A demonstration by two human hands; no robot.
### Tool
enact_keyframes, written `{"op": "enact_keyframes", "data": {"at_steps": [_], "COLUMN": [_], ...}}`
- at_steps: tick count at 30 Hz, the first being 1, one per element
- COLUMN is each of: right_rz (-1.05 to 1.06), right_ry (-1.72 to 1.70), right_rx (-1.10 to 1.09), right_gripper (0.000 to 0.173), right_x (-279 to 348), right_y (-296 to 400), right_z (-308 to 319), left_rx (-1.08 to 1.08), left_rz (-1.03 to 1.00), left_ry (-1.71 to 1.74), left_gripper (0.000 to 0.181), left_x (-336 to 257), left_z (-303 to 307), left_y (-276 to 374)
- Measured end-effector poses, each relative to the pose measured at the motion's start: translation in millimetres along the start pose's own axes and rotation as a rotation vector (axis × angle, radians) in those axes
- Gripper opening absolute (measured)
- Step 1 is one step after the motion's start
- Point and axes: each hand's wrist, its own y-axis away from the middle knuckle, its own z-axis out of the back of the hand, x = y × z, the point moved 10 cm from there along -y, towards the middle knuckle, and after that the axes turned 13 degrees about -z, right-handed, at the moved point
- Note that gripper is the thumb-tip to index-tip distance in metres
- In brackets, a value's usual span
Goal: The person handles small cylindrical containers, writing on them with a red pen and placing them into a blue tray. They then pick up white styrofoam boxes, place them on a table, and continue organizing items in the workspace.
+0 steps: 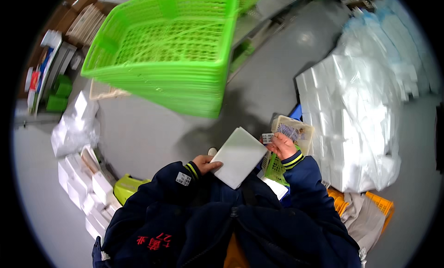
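Note:
My left hand [207,164] grips the left corner of a flat white rectangular box or tray [239,157], thumb on top, in front of my body. Just right of it, my right hand [282,146] pinches a small white printed label [267,138] between its fingertips. Part of that hand lies close to the white piece's right corner; whether they touch is unclear. Another label with writing [183,178] is stuck on my left jacket sleeve.
Stacked green plastic crates [156,68] stand ahead. To the right are a beige basket [301,127], a green basket [275,169] and a large plastic-wrapped stack of white boxes [357,122]. White boxes [83,184] and a yellow-green object [128,187] lie at left.

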Motion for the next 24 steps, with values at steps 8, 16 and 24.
{"op": "enact_keyframes", "data": {"at_steps": [8, 16, 24], "right_rz": [0.178, 0.288, 0.400], "right_ry": [0.905, 1.126, 1.334], "right_rx": [0.277, 0.753, 1.033], "right_gripper": [0.035, 0.027, 0.024], "right_x": [-20.6, -22.5, -60.0], "right_y": [-77.0, -93.9, -125.2], "right_z": [-154.0, -304.9, -429.5], "left_rx": [-0.466, -0.886, -1.255], "left_rz": [-0.142, -0.213, -0.302], "left_ry": [0.047, -0.020, 0.048], "left_gripper": [0.028, 0.019, 0.015], "left_x": [-17.8, -45.0, -16.7], "left_z": [85.6, 98.8, 132.2], "left_y": [121.5, 221.8, 295.6]}}
